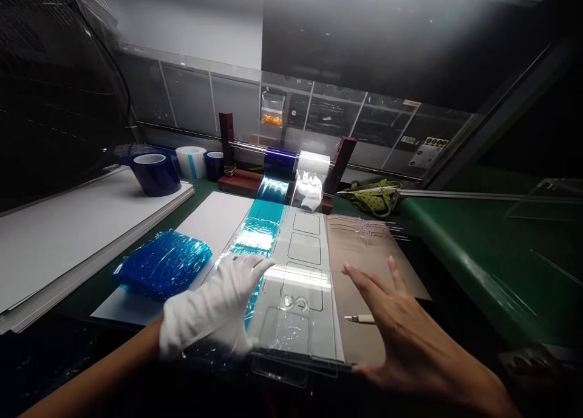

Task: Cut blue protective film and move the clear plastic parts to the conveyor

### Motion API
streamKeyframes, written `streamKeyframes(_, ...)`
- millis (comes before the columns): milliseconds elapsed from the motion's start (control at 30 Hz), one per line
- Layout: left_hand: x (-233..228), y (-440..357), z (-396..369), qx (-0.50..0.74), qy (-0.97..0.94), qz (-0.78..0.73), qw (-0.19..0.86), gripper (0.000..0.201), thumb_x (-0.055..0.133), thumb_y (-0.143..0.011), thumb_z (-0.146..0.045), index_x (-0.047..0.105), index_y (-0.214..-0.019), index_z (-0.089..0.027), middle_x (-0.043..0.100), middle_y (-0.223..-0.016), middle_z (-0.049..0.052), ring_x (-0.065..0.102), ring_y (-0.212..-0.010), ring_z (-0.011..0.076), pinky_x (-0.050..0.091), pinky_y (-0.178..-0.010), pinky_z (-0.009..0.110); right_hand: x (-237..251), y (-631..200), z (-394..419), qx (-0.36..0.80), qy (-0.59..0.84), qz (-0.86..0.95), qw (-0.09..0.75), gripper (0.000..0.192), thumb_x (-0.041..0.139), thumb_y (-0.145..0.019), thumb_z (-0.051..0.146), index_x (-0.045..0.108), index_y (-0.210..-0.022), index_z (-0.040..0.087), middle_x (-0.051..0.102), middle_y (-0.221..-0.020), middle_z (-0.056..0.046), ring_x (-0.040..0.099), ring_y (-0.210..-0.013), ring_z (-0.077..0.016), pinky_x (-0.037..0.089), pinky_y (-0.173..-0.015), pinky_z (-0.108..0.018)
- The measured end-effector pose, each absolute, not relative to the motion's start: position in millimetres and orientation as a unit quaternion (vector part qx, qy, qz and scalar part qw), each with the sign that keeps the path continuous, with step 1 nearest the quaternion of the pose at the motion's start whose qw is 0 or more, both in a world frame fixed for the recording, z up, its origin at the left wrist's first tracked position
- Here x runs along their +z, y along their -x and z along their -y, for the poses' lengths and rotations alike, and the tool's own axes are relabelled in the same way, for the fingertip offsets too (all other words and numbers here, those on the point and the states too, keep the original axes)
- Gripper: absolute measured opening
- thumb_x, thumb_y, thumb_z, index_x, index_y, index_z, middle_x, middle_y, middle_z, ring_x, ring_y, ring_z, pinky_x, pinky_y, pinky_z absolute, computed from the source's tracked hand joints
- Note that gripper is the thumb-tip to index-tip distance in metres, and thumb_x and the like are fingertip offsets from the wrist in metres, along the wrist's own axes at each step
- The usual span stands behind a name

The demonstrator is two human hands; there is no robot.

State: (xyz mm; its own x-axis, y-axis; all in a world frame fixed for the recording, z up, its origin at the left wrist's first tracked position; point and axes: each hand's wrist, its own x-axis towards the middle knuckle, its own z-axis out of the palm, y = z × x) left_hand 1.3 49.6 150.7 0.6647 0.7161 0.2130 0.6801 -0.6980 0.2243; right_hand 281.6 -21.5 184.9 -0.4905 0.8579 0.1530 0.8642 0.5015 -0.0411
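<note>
My left hand (218, 299), in a white glove, is open over the left side of the strip of blue film (259, 220). Its fingers point to the right; whether they touch the film, I cannot tell. Between my hands are clear plastic pieces (286, 330) on a sheet with printed rounded squares (305, 248). My right hand (396, 321) is bare and open, fingers and thumb spread, over the brown board (364, 260). Just beside it lies a craft knife (359, 319), its handle partly hidden by the hand.
A wooden stand (339, 169) holds a blue film roll (279, 161) and a clear roll (314, 163). To the left are a pile of blue film pieces (164, 263), a white stack (82, 236) and a large blue roll (155, 176). A green pouch (376, 197) lies behind the board.
</note>
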Motion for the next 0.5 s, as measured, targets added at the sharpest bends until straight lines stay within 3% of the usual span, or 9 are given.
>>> streamKeyframes(67,135.2,10.7,-49.4,0.157,-0.922,-0.337,0.108,0.116,0.073,-0.047,-0.045,0.015,-0.145,-0.019,0.043,-0.130,0.018,0.047,-0.112,0.0374,0.046,-0.090,0.054,178.7,-299.5,29.1,0.042,0.492,0.865,0.083,0.120,0.075,-0.063,0.046,0.000,-0.151,0.015,0.042,-0.143,-0.022,0.038,-0.131,-0.0443,0.012,-0.106,-0.073)
streamKeyframes(100,126.5,14.3,-49.6,0.176,-0.926,-0.312,0.119,0.114,0.072,-0.050,-0.042,0.013,-0.146,-0.021,0.044,-0.131,0.016,0.048,-0.113,0.0358,0.045,-0.092,0.052,176.1,-307.6,33.8,0.079,0.483,0.868,0.083,0.121,0.076,-0.063,0.051,-0.001,-0.151,0.018,0.038,-0.146,-0.021,0.034,-0.133,-0.0454,0.017,-0.105,-0.072)
streamKeyframes(200,100.2,15.4,-51.6,0.248,-0.918,-0.279,0.133,0.082,0.060,-0.068,-0.028,0.023,-0.141,-0.032,0.054,-0.121,0.006,0.055,-0.107,0.0263,0.046,-0.094,0.042,168.0,-330.0,45.0,0.184,0.464,0.862,0.087,0.125,0.077,-0.061,0.059,-0.001,-0.151,0.024,0.037,-0.148,-0.018,0.025,-0.136,-0.0442,0.026,-0.105,-0.067)
streamKeyframes(267,87.2,12.1,-51.7,0.261,-0.904,-0.309,0.135,0.070,0.056,-0.072,-0.025,0.030,-0.137,-0.034,0.057,-0.116,0.005,0.057,-0.106,0.0249,0.045,-0.096,0.041,157.9,-347.2,43.2,0.219,0.485,0.841,0.100,0.124,0.078,-0.060,0.058,0.001,-0.151,0.025,0.037,-0.148,-0.017,0.024,-0.138,-0.0421,0.021,-0.107,-0.066)
streamKeyframes(400,79.4,3.7,-41.9,0.265,-0.860,-0.412,0.142,0.103,0.068,-0.058,-0.049,0.017,-0.144,-0.022,0.042,-0.135,0.016,0.045,-0.123,0.0384,0.037,-0.104,0.057,115.1,-392.2,3.2,0.175,0.624,0.749,0.141,0.111,0.073,-0.067,0.051,0.006,-0.151,0.022,0.035,-0.149,-0.017,0.029,-0.138,-0.0353,-0.001,-0.110,-0.064)
streamKeyframes(500,82.8,-8.2,-28.5,0.234,-0.847,-0.440,0.185,0.108,0.066,-0.062,-0.057,0.008,-0.146,-0.020,0.036,-0.142,0.018,0.044,-0.125,0.0377,0.041,-0.101,0.056,71.8,-424.1,-45.7,0.166,0.717,0.665,0.128,0.109,0.073,-0.065,0.044,0.009,-0.150,0.019,0.038,-0.147,-0.018,0.034,-0.137,-0.0322,-0.004,-0.109,-0.064)
